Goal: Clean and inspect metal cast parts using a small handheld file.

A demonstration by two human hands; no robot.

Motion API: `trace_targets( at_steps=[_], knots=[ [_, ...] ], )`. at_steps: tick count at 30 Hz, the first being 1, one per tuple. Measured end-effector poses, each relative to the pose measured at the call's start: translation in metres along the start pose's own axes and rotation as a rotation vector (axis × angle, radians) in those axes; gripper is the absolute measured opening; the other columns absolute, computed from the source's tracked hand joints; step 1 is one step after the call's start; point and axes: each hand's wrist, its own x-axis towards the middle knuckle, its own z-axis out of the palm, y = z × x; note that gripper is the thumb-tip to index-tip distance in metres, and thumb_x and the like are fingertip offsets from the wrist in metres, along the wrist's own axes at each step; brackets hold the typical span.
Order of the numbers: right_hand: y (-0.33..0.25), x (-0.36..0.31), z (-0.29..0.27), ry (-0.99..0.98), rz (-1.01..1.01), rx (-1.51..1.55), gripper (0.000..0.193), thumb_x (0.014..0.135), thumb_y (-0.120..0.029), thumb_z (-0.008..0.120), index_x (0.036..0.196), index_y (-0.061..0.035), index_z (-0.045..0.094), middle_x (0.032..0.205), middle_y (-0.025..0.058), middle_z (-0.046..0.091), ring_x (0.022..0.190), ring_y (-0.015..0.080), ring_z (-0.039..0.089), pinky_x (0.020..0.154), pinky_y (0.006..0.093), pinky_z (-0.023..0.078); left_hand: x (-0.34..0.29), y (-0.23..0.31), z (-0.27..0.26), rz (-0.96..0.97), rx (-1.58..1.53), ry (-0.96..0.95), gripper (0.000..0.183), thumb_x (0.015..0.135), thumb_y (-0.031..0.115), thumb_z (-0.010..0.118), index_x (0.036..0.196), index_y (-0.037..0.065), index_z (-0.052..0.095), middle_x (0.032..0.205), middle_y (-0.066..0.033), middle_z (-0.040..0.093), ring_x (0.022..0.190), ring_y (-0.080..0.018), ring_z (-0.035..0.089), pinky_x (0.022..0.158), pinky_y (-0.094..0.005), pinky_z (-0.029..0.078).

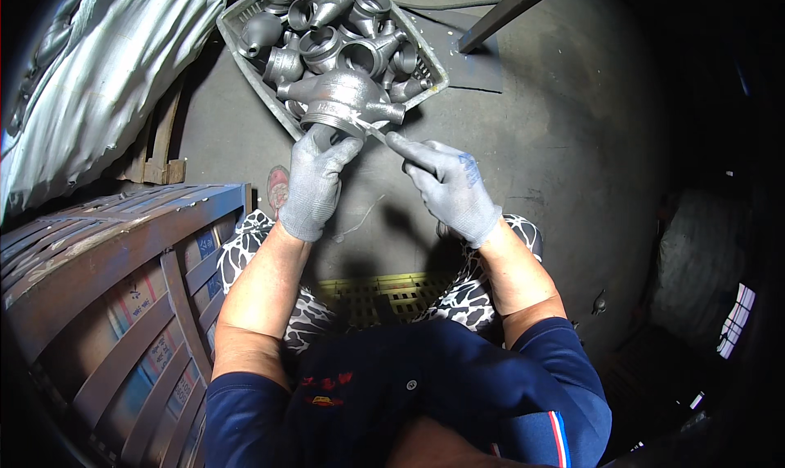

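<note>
A grey cast metal body (339,98), which looks like a water meter housing, has a wide ridged mouth and a stub on each side. My gloved left hand (317,182) grips it by the mouth from below, fingers hooked over the rim. Closed around a slim hand tool (374,132), perhaps a knife or scraper, my gloved right hand (451,188) has its pale tip against the edge of the mouth. The tool's handle is mostly hidden in the glove. The housing is held over the near side of a crate (436,90) heaped with similar castings.
A yellow plastic crate (392,286) is beneath me, between my legs. To the left stand a slatted frame (123,259) holding cartons and a large white woven sack (114,83). A dark metal leg (499,22) stands beyond the crate. One small dark piece (599,302) lies on the floor at right.
</note>
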Motion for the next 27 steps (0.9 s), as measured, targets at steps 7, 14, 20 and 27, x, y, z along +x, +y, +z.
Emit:
trace_targets(
  at_steps=[7,14,20,27],
  knots=[
    [0.009,0.002,0.005,0.140,-0.078,0.038,0.043,0.080,0.001,0.055,0.121,-0.0112,0.059,0.082,0.0143,0.061,0.069,0.0222,0.057,0.068,0.0315,0.047,0.000,0.004,0.001,0.009,0.021,-0.027,0.026,0.082,0.008,0.056,0.106,-0.001,0.061,0.103,-0.0088,0.063,0.098,-0.0152,0.055,0.088,-0.0285,0.041],
    [0.014,0.003,-0.014,-0.115,0.055,0.198,0.044,0.082,0.001,0.049,0.123,-0.0126,0.058,0.081,0.0091,0.061,0.061,0.0147,0.051,0.063,0.0272,0.046,0.000,0.004,-0.006,0.027,-0.014,-0.091,0.030,0.082,0.007,0.052,0.109,-0.003,0.059,0.105,-0.0101,0.062,0.100,-0.0157,0.055,0.090,-0.0281,0.041],
    [0.014,0.000,-0.013,-0.050,0.032,0.208,0.042,0.085,-0.003,0.047,0.125,-0.0109,0.057,0.079,-0.0006,0.059,0.059,0.0045,0.044,0.056,0.0195,0.041,0.002,0.008,-0.003,0.017,0.013,-0.131,0.032,0.082,0.006,0.050,0.112,-0.004,0.058,0.108,-0.0110,0.061,0.102,-0.0163,0.055,0.091,-0.0283,0.042],
    [0.012,0.002,-0.028,-0.078,0.385,0.771,0.038,0.088,-0.011,0.051,0.125,-0.0024,0.054,0.076,0.0015,0.059,0.055,0.0041,0.044,0.049,0.0192,0.035,0.000,0.010,-0.002,-0.106,-0.267,-0.059,0.033,0.083,0.007,0.051,0.112,-0.005,0.057,0.108,-0.0114,0.061,0.103,-0.0162,0.055,0.091,-0.0281,0.042]
  ],
)
